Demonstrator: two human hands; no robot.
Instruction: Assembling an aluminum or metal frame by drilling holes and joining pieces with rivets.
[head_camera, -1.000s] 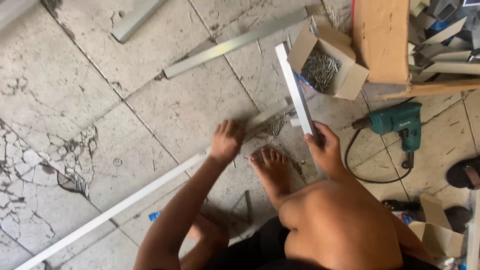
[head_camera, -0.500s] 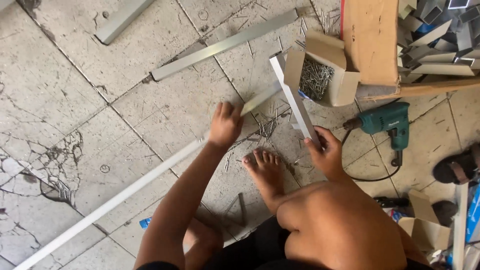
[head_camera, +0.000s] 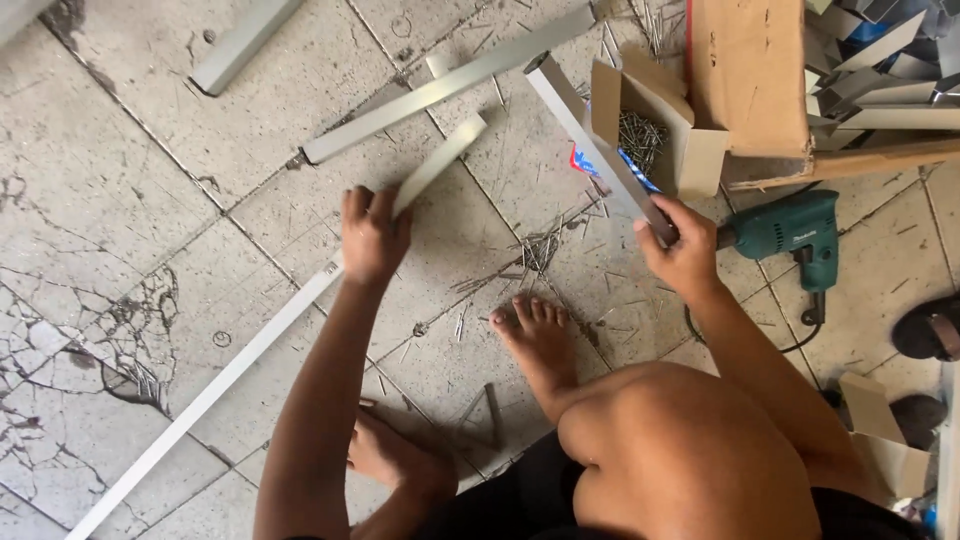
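The person squats on a cracked tile floor (head_camera: 120, 250), with 1 bare foot (head_camera: 540, 335) planted flat between the 2 arms. The left hand (head_camera: 372, 232) is closed around a long white metal strip (head_camera: 240, 350) near its upper end; the strip runs diagonally from the lower left corner of the view up to a cut end just above and right of that hand, and most of its length lies on the tiles. The right hand (head_camera: 680, 250) grips the lower end of a shorter aluminium channel piece (head_camera: 590, 135), fingers wrapped round it, and the piece slants up and to the left from the hand, raised off the floor. The 2 hands are well apart, and the short piece's upper end stands near the cut end of the long strip without touching it.

Just behind the short piece an open cardboard box of screws (head_camera: 655, 125) sits on the floor, and loose screws (head_camera: 540, 250) lie scattered on the tiles between the hands. A green electric drill (head_camera: 790, 235) lies just right of the right hand, its cord curling under the wrist. Another long metal profile (head_camera: 450, 85) lies flat beyond the left hand, and a heap of cut metal offcuts (head_camera: 880, 70) fills the top right corner beside a large cardboard sheet (head_camera: 745, 75).
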